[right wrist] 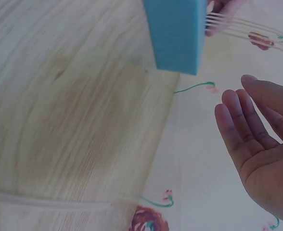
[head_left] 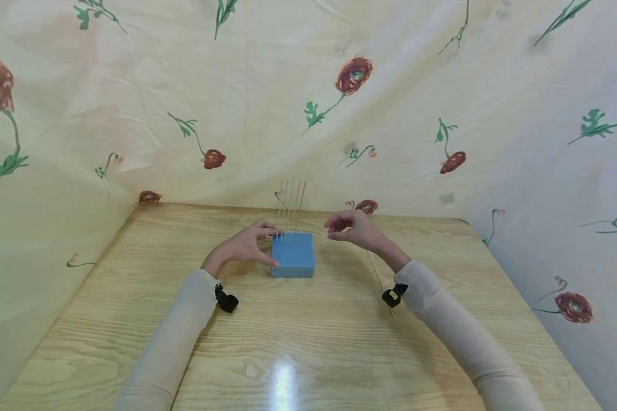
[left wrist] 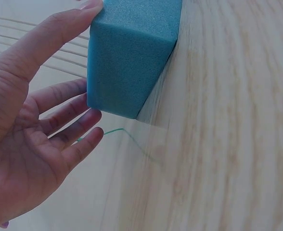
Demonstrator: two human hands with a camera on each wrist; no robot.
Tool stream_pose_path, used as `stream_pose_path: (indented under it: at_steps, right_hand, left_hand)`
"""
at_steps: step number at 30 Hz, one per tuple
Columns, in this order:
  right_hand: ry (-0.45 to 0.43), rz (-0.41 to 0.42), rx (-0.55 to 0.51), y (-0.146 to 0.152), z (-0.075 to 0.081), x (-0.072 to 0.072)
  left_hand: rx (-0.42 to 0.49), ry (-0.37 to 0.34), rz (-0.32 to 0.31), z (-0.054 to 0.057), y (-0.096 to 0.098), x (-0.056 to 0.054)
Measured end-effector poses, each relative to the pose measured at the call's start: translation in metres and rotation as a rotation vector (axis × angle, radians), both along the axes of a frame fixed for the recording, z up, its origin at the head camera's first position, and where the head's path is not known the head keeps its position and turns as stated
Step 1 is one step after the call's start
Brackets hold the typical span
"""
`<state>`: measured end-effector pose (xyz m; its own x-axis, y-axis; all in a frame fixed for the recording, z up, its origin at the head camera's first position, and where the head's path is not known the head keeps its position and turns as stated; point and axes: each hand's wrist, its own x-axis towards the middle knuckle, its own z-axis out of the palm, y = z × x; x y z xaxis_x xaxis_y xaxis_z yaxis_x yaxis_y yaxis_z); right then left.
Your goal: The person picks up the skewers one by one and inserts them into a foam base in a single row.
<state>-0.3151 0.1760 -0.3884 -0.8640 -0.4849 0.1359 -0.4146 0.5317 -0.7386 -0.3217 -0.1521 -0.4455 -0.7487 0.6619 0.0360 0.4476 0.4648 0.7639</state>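
A blue foam block (head_left: 293, 254) sits on the wooden table, and several thin wooden sticks (head_left: 300, 200) stand up from its top along the left and back. My left hand (head_left: 244, 242) holds the block from its left side, thumb at the front edge and fingers towards the back; the left wrist view shows the thumb on the block (left wrist: 127, 62) and the fingertips against its edge. To the right of the block, my right hand (head_left: 355, 228) hovers apart from it, fingers loosely bent. Nothing shows between the right fingers (right wrist: 233, 125) in the right wrist view.
More thin sticks (head_left: 375, 274) lie on the table (head_left: 267, 342) beneath my right forearm. A flower-patterned cloth (head_left: 267, 103) hangs behind the table and along both sides. Each wrist wears a small black camera (head_left: 227, 299).
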Motion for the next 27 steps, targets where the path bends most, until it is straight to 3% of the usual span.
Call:
stream_pose_path:
  at_steps: [15,22,27]
  right_hand:
    - [0.001,0.029,0.18,0.053,-0.007,-0.004]
    - [-0.105,-0.002,0.264,0.075,-0.003,0.003]
    - [-0.141,0.012,0.286,0.093,-0.01,0.003]
  left_hand:
    - [-0.002,-0.015,0.004,0.001,0.0,-0.001]
    - [-0.009,-0.012,0.007,0.0,0.0,-0.003]
    - [-0.016,-0.005,0.012,0.0,0.0,-0.003]
